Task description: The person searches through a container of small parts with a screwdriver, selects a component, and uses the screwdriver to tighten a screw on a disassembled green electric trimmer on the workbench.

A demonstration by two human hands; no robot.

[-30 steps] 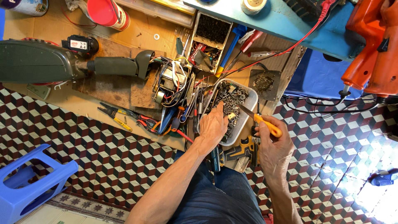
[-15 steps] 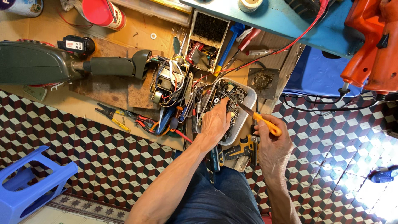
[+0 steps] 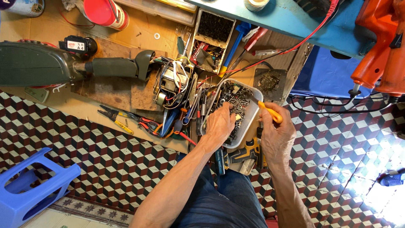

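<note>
Left hand (image 3: pixel 219 124) digs, fingers spread, through the grey tray (image 3: pixel 252 115) of small screws and metal parts on the bench edge, sorting underway; right hand (image 3: pixel 276 135) grips an orange-handled screwdriver (image 3: pixel 270 112) beside it.

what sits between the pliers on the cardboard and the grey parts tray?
Head view: a bunch of screwdrivers with red and blue handles lies between the pliers and the grey parts tray, where the left hand digs.

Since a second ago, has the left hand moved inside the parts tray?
Yes, slightly. The left hand has crept further up into the grey parts tray, its fingers now deeper among the small metal parts, nearer the tray's far rim.
</note>
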